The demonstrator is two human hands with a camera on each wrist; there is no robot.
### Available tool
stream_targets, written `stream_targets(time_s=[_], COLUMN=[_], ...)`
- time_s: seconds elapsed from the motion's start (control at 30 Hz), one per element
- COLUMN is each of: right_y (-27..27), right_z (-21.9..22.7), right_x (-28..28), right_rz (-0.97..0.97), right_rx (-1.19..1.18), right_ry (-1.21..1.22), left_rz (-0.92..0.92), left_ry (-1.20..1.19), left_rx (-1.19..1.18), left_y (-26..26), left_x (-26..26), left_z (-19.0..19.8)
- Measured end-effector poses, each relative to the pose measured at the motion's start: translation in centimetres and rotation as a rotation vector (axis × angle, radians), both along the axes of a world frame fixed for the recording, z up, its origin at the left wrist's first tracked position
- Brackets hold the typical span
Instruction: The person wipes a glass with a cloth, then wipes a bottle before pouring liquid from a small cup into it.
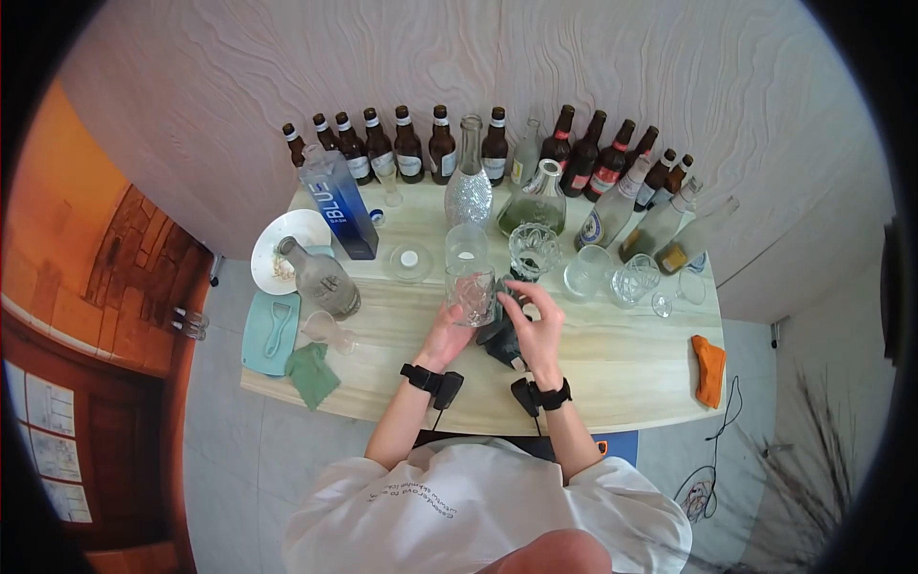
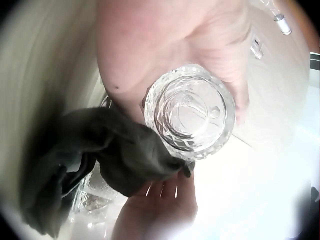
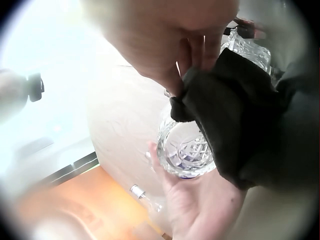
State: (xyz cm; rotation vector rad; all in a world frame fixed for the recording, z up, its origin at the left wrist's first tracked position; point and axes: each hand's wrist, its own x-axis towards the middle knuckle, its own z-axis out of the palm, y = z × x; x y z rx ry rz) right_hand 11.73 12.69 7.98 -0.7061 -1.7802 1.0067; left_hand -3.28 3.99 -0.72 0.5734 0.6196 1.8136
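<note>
My left hand grips a clear cut-glass tumbler above the middle of the table. Seen in the left wrist view, the palm and fingers curl round the side of the tumbler, whose round end faces the camera. My right hand pinches a dark grey cloth between thumb and fingertips, right beside the glass. The rest of the cloth hangs down in loose folds. In the right wrist view the cloth hides part of the tumbler.
Brown beer bottles line the back edge. A silver bottle, a blue bottle and a decanter stand before them. Glasses are at right. A white plate, teal board, peeler and green cloth lie left; an orange cloth lies right.
</note>
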Motion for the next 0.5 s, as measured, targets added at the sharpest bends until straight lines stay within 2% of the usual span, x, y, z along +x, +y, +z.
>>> stream_targets(time_s=[0.13, 0.3, 0.43, 0.5], right_y=[0.4, -0.9, -2.4, -2.5], right_z=[-0.1, -1.5, -2.1, -2.0], right_x=[0.1, 1.3, 2.1, 1.9], right_rz=[-0.058, -0.017, 0.009, -0.006], right_rx=[-0.033, -0.107, -0.072, -0.064], right_ry=[0.018, -0.019, -0.076, -0.098], left_rz=[-0.054, -0.006, 0.080, 0.061], left_ry=[-0.011, -0.010, -0.081, -0.063], left_rx=[0.008, -0.004, -0.034, -0.024], left_y=[0.2, 0.4, 0.8, 0.8], left_x=[0.1, 0.4, 0.4, 0.3], left_z=[-0.5, -1.2, -1.5, -1.4])
